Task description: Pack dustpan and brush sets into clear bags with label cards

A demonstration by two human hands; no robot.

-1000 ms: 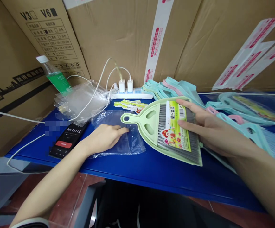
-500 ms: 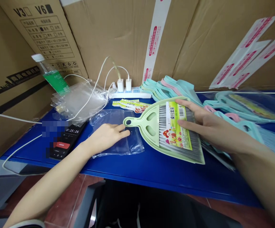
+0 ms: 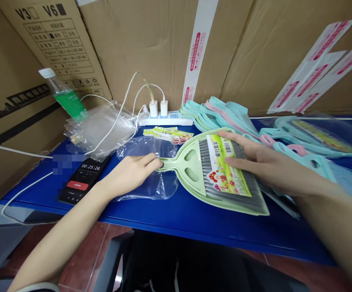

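Observation:
A pale green dustpan (image 3: 191, 190) with a matching brush of grey bristles (image 3: 208, 162) laid in it hangs over the blue table, handle pointing left. A yellow-green and white printed card (image 3: 229, 166) lies across the bristles. My right hand (image 3: 258, 162) grips the set at its wide far side, fingers over the card and bristles, thumb side partly hidden. My left hand (image 3: 136, 172) is closed at the handle's end, its fingertips covering the hanging hole. Beneath the left hand and handle, a clear plastic bag (image 3: 151, 190) lies flat on the table.
Behind are stacked turquoise and pink dustpans (image 3: 227, 115), with blue-bristled brushes (image 3: 346, 178) and a bagged set (image 3: 318, 134) to the right. Printed cards (image 3: 166, 133), a power strip (image 3: 166, 119), plastic bags (image 3: 103, 125), a bottle (image 3: 69, 101), cables and a phone (image 3: 83, 178) sit left and behind.
My left fingers have closed over the end of the handle. The dustpan set has turned slightly and its wide side has come a little lower and right.

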